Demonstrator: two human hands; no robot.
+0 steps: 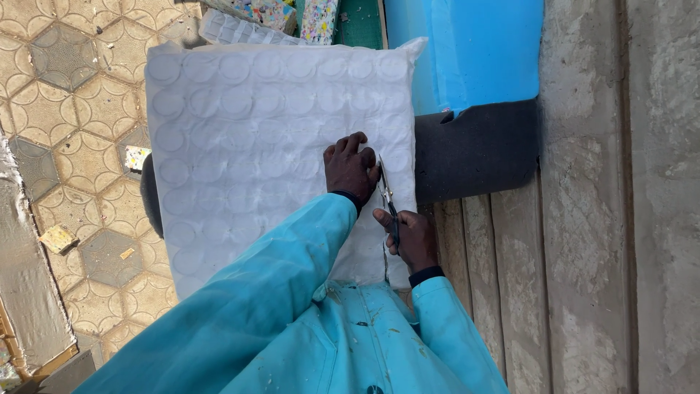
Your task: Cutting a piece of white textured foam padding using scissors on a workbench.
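Turquoise sleeves lead to your hands: your right hand [410, 238] is clenched around the scissors [388, 198] (blades pointing toward twelve o'clock), cutting near the right edge of the white quilted sheet [248, 146]. Your left hand [350, 168] presses flat on the sheet, grasping nothing. Blue foam block [474, 51] sits at one o'clock.

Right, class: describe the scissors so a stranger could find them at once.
Start at the big white sheet embossed with circles. Follow its right edge down to where the two hands meet. There the right hand holds slim metal scissors, the only shiny tool, blades pointing up beside the left hand.
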